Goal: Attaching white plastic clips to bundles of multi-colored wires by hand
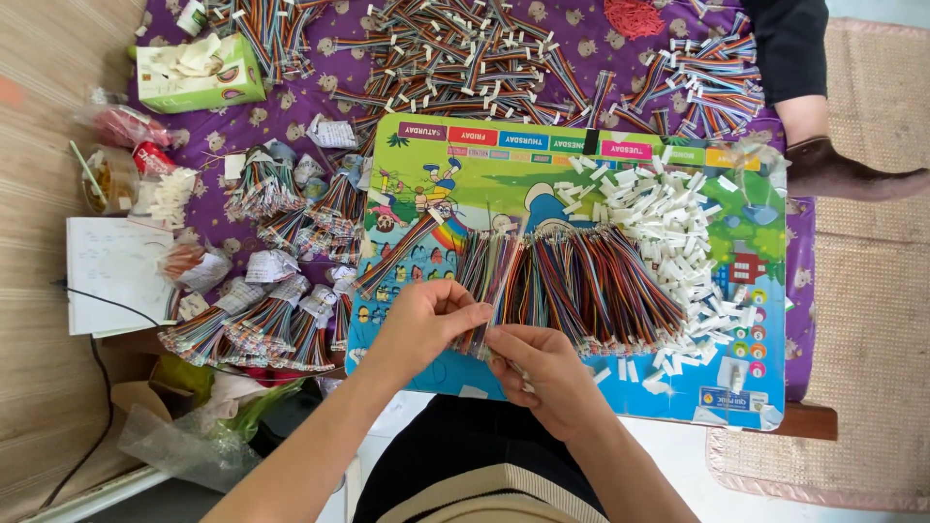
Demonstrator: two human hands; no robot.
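Far left: a white notebook [114, 271] lies on the mat, a green tissue box [199, 70] above it on the purple cloth [281, 111].
Left of board: paper-wrapped wire bundles [257, 324] are heaped together, just beside the left forearm.
Left hand [426, 320]: fingers curled, thumb and fingertips pinched on one ribbon cable [481, 320] at the near edge of the colourful plastic board [581, 378].
Right hand [542, 368]: closed loosely, fingertips gripping the same cable's lower end, touching the left hand.
Behind the hands: a fanned row of multicoloured ribbon cables [581, 281] crowds the board.
Right: a pile of white connector housings [668, 242].
Top right: another person's foot [838, 169].
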